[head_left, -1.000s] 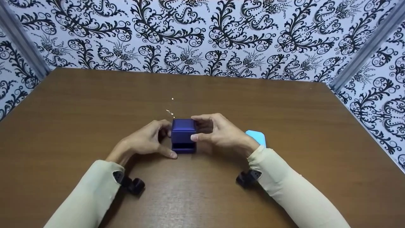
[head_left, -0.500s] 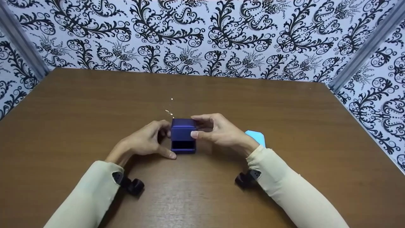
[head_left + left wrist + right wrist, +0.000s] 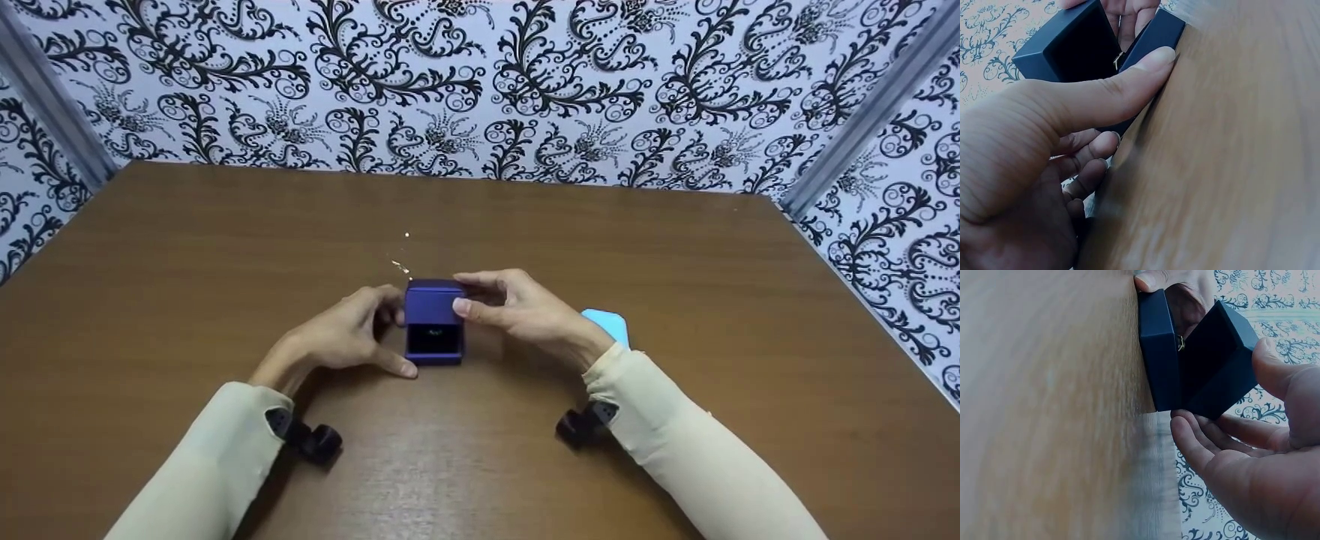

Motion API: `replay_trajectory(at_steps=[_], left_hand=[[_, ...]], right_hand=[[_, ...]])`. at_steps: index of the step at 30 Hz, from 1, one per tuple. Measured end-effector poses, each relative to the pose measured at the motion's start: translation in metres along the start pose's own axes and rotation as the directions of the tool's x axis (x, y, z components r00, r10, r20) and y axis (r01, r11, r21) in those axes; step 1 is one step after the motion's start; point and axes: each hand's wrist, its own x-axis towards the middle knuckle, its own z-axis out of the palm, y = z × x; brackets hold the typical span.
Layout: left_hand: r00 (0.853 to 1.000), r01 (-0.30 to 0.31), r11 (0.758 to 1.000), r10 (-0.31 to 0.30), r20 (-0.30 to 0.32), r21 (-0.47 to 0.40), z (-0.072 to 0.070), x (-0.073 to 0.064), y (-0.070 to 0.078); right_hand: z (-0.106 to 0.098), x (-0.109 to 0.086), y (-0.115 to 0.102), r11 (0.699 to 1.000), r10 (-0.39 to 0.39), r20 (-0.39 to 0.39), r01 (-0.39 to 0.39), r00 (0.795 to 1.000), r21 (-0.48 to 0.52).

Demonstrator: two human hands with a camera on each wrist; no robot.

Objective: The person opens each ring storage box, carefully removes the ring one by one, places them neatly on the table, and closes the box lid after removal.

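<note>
A small dark blue ring box (image 3: 434, 306) stands upright on the table, its hinged lid (image 3: 1224, 354) tilted partway back from the base (image 3: 1157, 349). Inside, a gold-coloured piece, apparently a ring (image 3: 1181, 342), shows in both wrist views. My left hand (image 3: 341, 326) steadies the base from the left, the thumb at its front edge and the fingers toward the side and back. On the right, my right hand (image 3: 521, 311) pinches the lid, with the thumb on its front face and the other fingers behind and beneath. The lid partly hides the box's interior in the head view.
Thin, shiny gold bits, perhaps a fine chain (image 3: 402, 267), lie just behind the box. A light blue flat object (image 3: 609, 325) sits beyond my right wrist, partly covered by it. The brown wooden table (image 3: 480, 225) meets patterned walls (image 3: 480, 90) at the back and sides.
The lid has swung further up and back under my right thumb, so the gap at the front is wider and something glints inside. My left hand has stayed in place.
</note>
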Motion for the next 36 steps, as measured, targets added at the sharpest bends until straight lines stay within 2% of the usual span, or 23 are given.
replay_trajectory(at_steps=[10, 17, 22, 30, 33, 36], left_hand=[[1.000, 0.010, 1.000, -0.010, -0.003, 0.023, 0.001, 0.000, 0.001], [1.000, 0.025, 0.999, -0.025, -0.001, 0.038, 0.002, 0.000, 0.000], [0.999, 0.044, 0.999, -0.044, 0.003, 0.027, 0.000, -0.001, 0.001], [0.999, 0.035, 0.999, -0.035, 0.006, 0.013, -0.001, 0.000, 0.002], [1.000, 0.025, 1.000, -0.025, 0.005, 0.007, 0.000, 0.000, 0.001], [1.000, 0.025, 1.000, -0.025, 0.006, 0.002, 0.001, 0.000, 0.001]], right_hand=[[-0.001, 0.001, 0.001, 1.000, 0.007, -0.025, -0.008, 1.000, -0.019], [0.002, 0.006, 0.004, 0.985, 0.045, -0.055, -0.035, 0.997, 0.167], [0.001, 0.006, 0.002, 0.982, 0.077, -0.083, -0.061, 0.994, 0.177], [0.000, 0.002, -0.009, 0.995, 0.072, -0.130, -0.062, 0.989, 0.077], [0.000, -0.003, -0.016, 0.997, 0.027, -0.196, -0.040, 0.980, -0.063], [0.001, -0.008, -0.023, 0.977, -0.047, -0.270, -0.012, 0.962, -0.212]])
